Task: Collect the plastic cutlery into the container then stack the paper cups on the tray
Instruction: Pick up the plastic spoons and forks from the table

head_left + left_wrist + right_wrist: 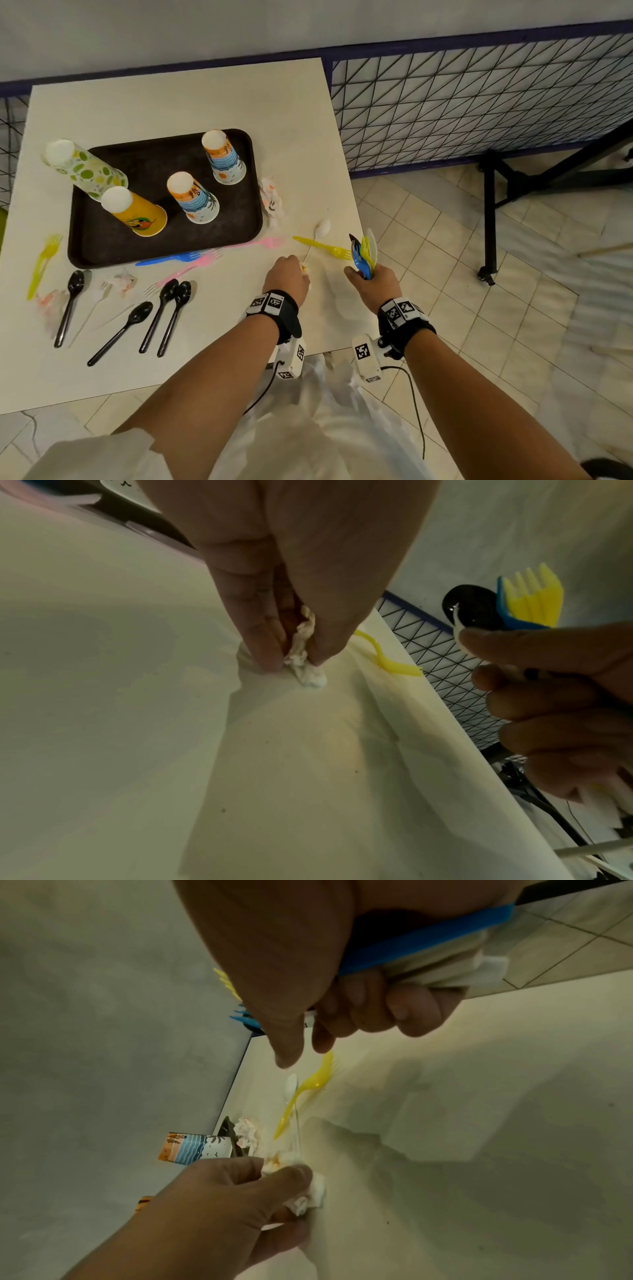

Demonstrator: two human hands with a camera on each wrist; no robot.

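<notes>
Plastic cutlery collection under way: right hand (371, 286) grips a bundle (364, 253), left hand (287, 279) pinches a wad (303, 653); next, yellow fork (323, 247) at twelve o'clock.

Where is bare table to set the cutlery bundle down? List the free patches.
Free: the far table strip behind the tray, and the near edge below the black spoons. Crowded: left of and before the tray, with forks, spoons and wrappers; and by the left hand, around the yellow fork.
</notes>
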